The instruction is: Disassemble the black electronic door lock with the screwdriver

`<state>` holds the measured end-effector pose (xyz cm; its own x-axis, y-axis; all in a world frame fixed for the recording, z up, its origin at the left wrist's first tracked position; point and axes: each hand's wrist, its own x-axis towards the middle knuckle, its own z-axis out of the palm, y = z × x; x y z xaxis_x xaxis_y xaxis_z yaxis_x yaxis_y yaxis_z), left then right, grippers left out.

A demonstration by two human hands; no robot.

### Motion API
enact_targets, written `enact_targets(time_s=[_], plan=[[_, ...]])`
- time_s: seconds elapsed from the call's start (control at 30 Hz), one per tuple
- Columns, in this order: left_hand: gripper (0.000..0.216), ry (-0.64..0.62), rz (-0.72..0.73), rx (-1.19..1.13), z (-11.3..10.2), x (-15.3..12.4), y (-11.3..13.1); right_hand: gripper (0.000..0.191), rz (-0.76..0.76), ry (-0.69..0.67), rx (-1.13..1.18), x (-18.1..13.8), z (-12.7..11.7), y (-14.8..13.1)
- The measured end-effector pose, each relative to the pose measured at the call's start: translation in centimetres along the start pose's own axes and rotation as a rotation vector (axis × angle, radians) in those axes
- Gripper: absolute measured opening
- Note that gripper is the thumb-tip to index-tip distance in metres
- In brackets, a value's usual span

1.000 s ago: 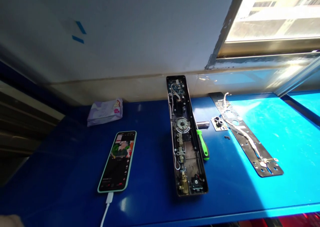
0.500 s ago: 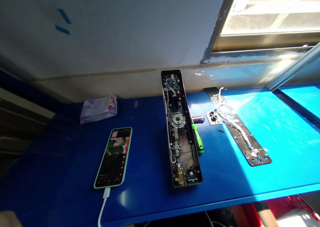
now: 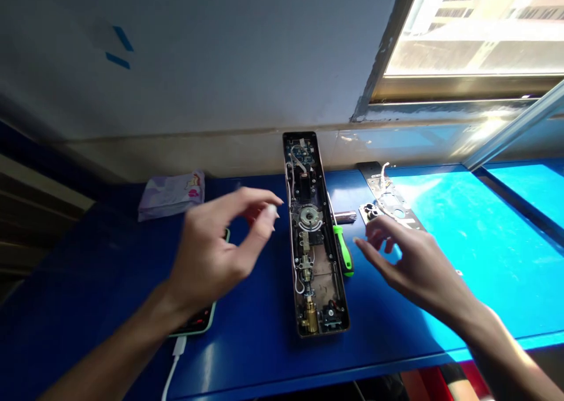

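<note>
Your left hand (image 3: 215, 248) hangs in the air just left of the long black box-shaped housing (image 3: 325, 260), loosely curled, with thumb and forefinger bowed toward each other around a gap. Your right hand (image 3: 412, 266) is on the other side of it, half spread, its thumb reaching forward below the bent fingers, near the green-and-black screwdriver handle (image 3: 343, 253). Both hands stand apart from the housing.

The housing lies in the middle of the blue surface (image 3: 259, 336), lengthwise away from you, its open side up. Inside it you see a blue circuit board (image 3: 301, 152) at the far end, a round silver metal disc (image 3: 309, 216) near the middle and a brass cylinder (image 3: 311, 317) at the near left corner.

Just right of the housing, beyond the handle, lies a short, dark, shiny cylinder (image 3: 346, 217). Past that, a small square board with black round parts (image 3: 365, 214) sits beside a long flat black plate (image 3: 371, 171), which your right hand largely hides. Your left hand and forearm cover much of the phone in a mint-green case (image 3: 201, 321), plugged into a white cable (image 3: 179, 346).
</note>
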<state>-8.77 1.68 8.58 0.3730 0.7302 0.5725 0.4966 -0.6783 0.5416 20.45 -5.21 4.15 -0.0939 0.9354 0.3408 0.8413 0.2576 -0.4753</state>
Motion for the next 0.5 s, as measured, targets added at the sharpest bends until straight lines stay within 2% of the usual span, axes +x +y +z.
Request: enact_targets(time_s=[0.07,0.13,0.2,0.27,0.37,0.5], plan=[[0.011,-0.095,0.093,0.089,2.3,-1.1,-0.3,0.025,0.065,-0.105,-0.016,0.1,2.3,0.2],[0.012,-0.163,0.164,0.203,4.1,-2.3,-0.6,0.022,0.117,-0.124,0.004,0.0,4.3,0.2],[0.013,-0.203,0.198,0.252,5.0,-3.3,-0.9,0.017,0.151,-0.122,0.035,-0.2,5.3,0.1],[0.015,-0.242,0.210,0.252,5.1,-3.9,-1.2,0.014,0.197,-0.083,0.048,-0.4,5.2,0.0],[0.017,-0.283,0.215,0.203,4.8,-4.2,-1.8,0.017,0.255,0.076,0.030,-0.5,3.2,-0.2],[0.022,-0.274,0.159,0.105,4.5,-4.7,-2.3,0.026,0.223,0.451,0.111,-0.3,-0.8,-1.3]])
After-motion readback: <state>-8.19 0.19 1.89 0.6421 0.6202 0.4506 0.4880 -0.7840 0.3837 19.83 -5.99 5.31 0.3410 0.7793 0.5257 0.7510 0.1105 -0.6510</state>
